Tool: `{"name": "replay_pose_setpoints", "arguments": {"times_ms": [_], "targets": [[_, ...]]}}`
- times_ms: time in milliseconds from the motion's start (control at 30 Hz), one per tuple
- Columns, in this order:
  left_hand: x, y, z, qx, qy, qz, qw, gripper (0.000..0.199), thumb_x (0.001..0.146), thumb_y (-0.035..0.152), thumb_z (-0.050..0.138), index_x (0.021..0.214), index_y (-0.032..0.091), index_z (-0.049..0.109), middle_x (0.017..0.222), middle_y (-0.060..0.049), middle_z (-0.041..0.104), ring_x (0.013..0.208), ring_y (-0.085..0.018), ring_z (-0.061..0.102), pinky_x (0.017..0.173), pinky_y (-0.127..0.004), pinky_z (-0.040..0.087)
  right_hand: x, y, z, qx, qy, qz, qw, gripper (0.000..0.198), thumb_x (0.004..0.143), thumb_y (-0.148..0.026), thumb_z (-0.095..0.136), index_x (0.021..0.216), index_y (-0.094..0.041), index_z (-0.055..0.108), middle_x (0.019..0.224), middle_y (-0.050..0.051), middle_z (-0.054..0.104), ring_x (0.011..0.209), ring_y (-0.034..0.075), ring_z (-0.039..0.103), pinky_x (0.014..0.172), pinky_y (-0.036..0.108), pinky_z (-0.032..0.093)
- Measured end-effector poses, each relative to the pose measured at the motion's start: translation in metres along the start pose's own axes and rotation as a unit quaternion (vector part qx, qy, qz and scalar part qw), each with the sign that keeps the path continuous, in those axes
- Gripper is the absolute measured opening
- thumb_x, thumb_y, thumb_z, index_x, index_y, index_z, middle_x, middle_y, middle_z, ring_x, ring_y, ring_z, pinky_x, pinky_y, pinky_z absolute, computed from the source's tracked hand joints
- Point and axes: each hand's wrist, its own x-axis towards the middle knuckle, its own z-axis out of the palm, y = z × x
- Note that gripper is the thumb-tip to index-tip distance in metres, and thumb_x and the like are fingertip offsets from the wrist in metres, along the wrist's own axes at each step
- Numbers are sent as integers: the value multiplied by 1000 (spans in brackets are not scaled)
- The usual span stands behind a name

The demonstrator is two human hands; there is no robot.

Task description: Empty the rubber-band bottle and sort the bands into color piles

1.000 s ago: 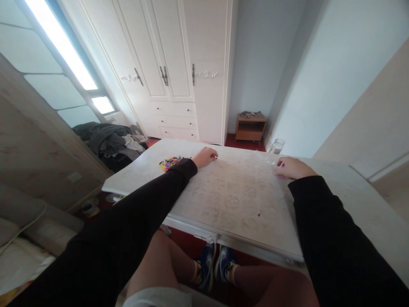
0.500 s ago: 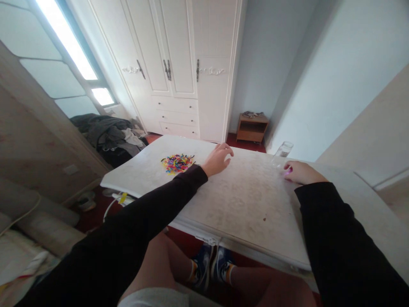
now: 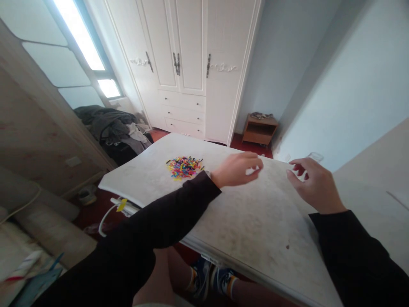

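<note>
On the white table [image 3: 249,217] lies a heap of small, thin, colourful pieces [image 3: 184,167], too small to make out singly. My left hand [image 3: 238,169] hovers over the table to the right of that heap. Its fingers are curved, with the thumb apart, and I see nothing held. Across from it my right hand [image 3: 316,185] is raised with bent fingers and a gap to the thumb; no object shows there. Behind this hand stands a clear glass bottle [image 3: 315,156], mostly hidden, with just its top showing.
A white wardrobe [image 3: 185,55] stands beyond the table, with a small brown cabinet [image 3: 260,129] to its right. Dark clothes [image 3: 110,125] are piled at the left. A white power strip [image 3: 126,207] with a cable hangs by the table's left edge.
My left hand has moved right, away from the heap. My right hand has drawn back from beside the bottle and rises in front of it; the purple piece at its fingers no longer shows.
</note>
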Motion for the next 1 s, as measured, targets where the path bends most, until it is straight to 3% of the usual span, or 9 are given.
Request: {"name": "replay_pose_setpoints", "arguments": {"times_ms": [67,133,267,467,633,767,867,1000], "targets": [[-10,-33,-34,-35,2,-109,993,9,92,17,63,92,16,73,85,-4,72,75,-15,64,74,-28,49,-2,-5,6,0,-47,9,999,15,90,-34,58,100,-25,66,85,7,67,73,23,62,71,37,51],[-24,-63,-66,-1,2,-197,980,9,86,16,65,82,16,73,73,-2,67,69,-14,59,72,-29,45,-3,-9,10,10,-75,11,997,14,93,-34,54,98,-27,65,88,10,68,77,26,64,72,40,53],[-50,-101,-101,50,25,-275,960,28,88,21,62,60,17,62,57,1,52,62,-13,45,67,-31,36,-6,-20,23,59,-93,-42,993,13,96,-35,54,95,-28,64,90,10,71,87,28,69,81,43,56],[-60,-126,-95,37,-22,-328,944,30,81,22,67,53,17,58,50,3,44,56,-12,40,62,-32,30,-12,-60,58,127,-115,-113,979,16,99,-30,57,108,-24,69,105,11,75,102,30,71,91,48,59],[-63,-133,-89,25,-10,-354,935,23,78,20,65,56,16,64,49,2,50,57,-13,45,63,-31,32,-1,-134,98,213,-183,-167,945,30,99,-21,56,127,-21,67,128,14,73,122,31,66,108,52,54],[-64,-133,-85,24,0,-353,935,30,81,23,64,52,16,61,49,1,52,56,-13,44,62,-31,32,21,-185,137,237,-190,-145,942,28,102,-23,54,126,-19,69,132,15,73,128,32,60,114,53,47],[-65,-132,-82,35,9,-350,936,32,82,24,64,52,17,59,49,1,50,56,-13,43,61,-31,31,32,-199,156,247,-177,-99,947,25,104,-26,54,123,-21,70,133,13,73,130,32,58,112,53,45],[-65,-134,-78,44,14,-347,937,31,84,25,63,54,18,60,48,1,49,55,-14,41,59,-31,31,33,-199,165,249,-196,-116,941,26,105,-29,54,123,-22,71,137,12,72,135,32,55,111,54,42]]}}
